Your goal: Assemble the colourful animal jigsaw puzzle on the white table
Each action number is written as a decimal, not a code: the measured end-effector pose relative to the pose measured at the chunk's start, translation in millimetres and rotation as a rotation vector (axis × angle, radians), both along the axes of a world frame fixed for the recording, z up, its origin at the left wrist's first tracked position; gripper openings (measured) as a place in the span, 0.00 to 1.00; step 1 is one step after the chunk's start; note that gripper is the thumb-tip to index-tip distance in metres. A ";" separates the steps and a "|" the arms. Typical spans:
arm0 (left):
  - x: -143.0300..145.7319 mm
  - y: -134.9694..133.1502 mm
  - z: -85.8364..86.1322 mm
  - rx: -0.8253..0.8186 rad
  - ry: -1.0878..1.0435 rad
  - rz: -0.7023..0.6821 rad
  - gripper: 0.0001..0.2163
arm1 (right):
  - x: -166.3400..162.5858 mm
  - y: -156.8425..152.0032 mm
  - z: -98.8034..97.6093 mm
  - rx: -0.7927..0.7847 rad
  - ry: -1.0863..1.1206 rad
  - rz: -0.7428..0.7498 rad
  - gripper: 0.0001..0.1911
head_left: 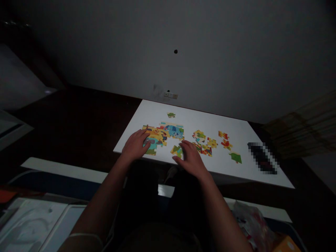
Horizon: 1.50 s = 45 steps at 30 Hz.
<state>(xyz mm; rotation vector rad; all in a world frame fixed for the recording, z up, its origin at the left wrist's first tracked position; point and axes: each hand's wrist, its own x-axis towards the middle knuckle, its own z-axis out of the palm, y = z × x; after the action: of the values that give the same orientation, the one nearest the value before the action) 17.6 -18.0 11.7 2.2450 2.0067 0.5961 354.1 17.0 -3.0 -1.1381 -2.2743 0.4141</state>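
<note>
A partly joined jigsaw puzzle (162,134) with cartoon animals lies at the left part of the white table. My left hand (134,145) rests on its left edge, thumb and fingers apart, covering part of the picture. Close to the table's front edge is a green and yellow puzzle piece (176,151). My right hand (192,158) has its fingertips at the far side of that piece and its thumb at the near side; the piece appears flat on the table. Just beyond the right hand lie several loose or partly joined puzzle pieces (198,136).
One green piece (171,114) lies at the back of the white table (199,120). Further right are an orange piece (226,144), a green piece (235,157) and a blurred-out dark object (263,158). A wall socket (170,95) sits behind. A plastic bag (252,224) is at lower right.
</note>
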 end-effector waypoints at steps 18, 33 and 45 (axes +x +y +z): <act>0.2 1.0 1.2 -0.033 -0.002 0.007 0.24 | -1.2 -4.7 -3.0 0.054 0.021 -0.192 0.33; 1.0 1.0 2.5 -0.011 -0.019 -0.002 0.22 | 13.4 7.6 -6.6 -0.063 0.001 0.065 0.21; 0.5 0.8 0.0 0.000 -0.046 -0.017 0.22 | -4.5 5.3 -12.9 -0.071 -0.003 0.023 0.24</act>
<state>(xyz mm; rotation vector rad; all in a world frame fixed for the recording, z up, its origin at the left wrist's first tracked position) 18.0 -17.3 11.7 2.2244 1.9641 0.6399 349.6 22.2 -15.9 -1.1494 -2.2934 0.5062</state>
